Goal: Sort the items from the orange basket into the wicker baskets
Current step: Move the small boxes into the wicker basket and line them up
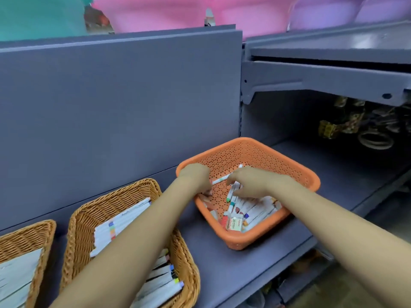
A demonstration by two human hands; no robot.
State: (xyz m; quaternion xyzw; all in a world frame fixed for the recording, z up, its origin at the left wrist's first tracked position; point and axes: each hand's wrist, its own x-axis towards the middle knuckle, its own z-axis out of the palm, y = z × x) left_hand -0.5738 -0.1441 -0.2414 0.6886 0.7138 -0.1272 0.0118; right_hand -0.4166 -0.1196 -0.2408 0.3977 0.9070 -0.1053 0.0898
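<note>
The orange basket (pixel 295 172) stands on the grey shelf and holds several white markers (pixel 255 211) and small eraser boxes (pixel 234 223). Both my hands are inside it. My left hand (pixel 195 176) reaches down at the basket's left side, fingers curled on small items there. My right hand (pixel 249 182) pinches a white marker (pixel 220 180) that lies across between the two hands. A wicker basket (pixel 89 218) at lower left holds rows of white markers with coloured caps. A second wicker basket (pixel 26 232) at the far left holds white packets.
The grey shelf (pixel 222 270) has a tall grey back panel (pixel 111 107) behind the baskets. To the right, a darker shelf bay (pixel 355 130) holds rings and packaged goods. Pink and purple tubs (pixel 178 12) sit above. The shelf's front edge runs diagonally at lower right.
</note>
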